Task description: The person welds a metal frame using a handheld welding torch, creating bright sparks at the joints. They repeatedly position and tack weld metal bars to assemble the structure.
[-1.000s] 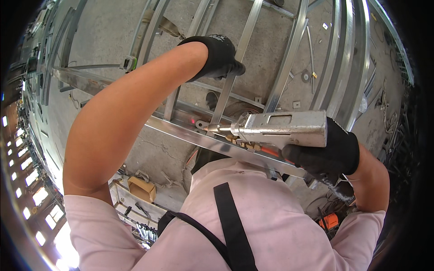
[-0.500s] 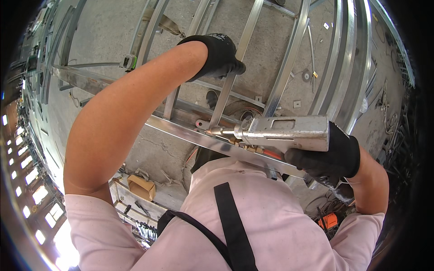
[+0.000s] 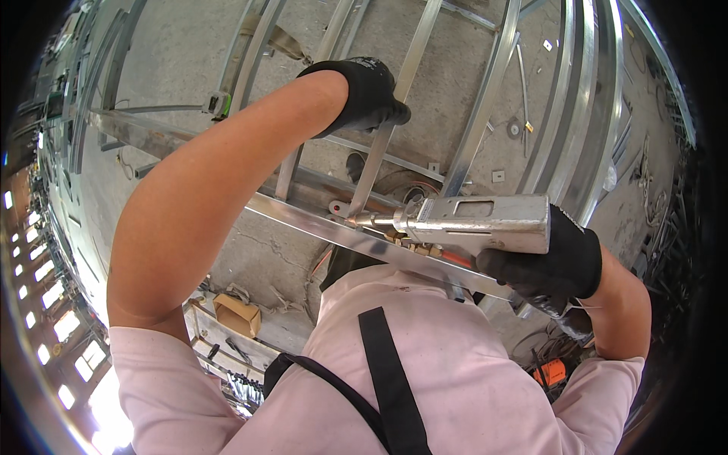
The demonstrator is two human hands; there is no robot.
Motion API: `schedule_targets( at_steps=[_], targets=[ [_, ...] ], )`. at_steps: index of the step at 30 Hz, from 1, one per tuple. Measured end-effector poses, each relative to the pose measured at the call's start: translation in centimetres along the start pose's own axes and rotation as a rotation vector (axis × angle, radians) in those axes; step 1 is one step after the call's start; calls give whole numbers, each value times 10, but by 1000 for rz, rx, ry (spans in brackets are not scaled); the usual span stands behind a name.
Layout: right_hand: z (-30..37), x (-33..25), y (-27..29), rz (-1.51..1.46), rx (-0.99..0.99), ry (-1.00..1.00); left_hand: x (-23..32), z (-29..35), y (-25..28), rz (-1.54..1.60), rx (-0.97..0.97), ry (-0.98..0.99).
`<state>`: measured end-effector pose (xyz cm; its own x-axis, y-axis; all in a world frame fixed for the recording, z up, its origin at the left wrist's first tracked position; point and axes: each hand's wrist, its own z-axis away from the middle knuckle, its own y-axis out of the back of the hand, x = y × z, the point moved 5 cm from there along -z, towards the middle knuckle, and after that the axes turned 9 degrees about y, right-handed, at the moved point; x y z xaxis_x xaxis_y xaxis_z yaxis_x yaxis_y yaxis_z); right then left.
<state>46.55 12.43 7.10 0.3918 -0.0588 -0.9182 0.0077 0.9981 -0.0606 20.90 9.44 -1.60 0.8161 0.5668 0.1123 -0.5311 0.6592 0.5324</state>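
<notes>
In my right hand [image 3: 569,256], black-gloved, is a silver welding gun [image 3: 485,220], its body lying level and pointing left. The gun's copper-coloured nozzle [image 3: 362,220] is at the corner where a metal crossbar [image 3: 369,176] meets the long front rail [image 3: 318,224]. A small rounded metal tab with a hole [image 3: 338,207] sits right by the nozzle tip. Farther up the same crossbar, my left hand [image 3: 362,98], in a black glove too, is closed around it. My left forearm passes over part of the frame and hides it.
More crossbars [image 3: 481,106] of the ladder-like frame run away to the far side. A tape measure [image 3: 218,104] rests at the left. Bent metal channels [image 3: 565,98] stand at the right. A cardboard box [image 3: 237,315] and an orange object [image 3: 550,371] are near my body.
My right hand and the welding gun have shifted very slightly left. My left hand keeps its hold on the crossbar.
</notes>
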Motion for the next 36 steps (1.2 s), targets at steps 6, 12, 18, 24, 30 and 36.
schedule_targets(
  at_steps=[6, 12, 18, 24, 30, 36],
  targets=[
    [1, -1, 0, -31, -9, -1, 0, -1, 0, -23, 34, -28],
    [0, 1, -1, -71, 3, -59, 2, 0, -1, -26, 9, -3],
    [0, 2, -2, -83, 13, -90, 2, 0, -2, -1, -11, 15],
    [-4, -2, -3, -35, 24, 0, 0, -1, -2, 26, -5, -11],
    [-1, 1, -2, 1, 16, 14, 1, -3, -3, -2, -29, 16],
    [-2, -1, -4, -34, 9, -21, 2, -5, -3, -50, -15, 18]
  ],
)
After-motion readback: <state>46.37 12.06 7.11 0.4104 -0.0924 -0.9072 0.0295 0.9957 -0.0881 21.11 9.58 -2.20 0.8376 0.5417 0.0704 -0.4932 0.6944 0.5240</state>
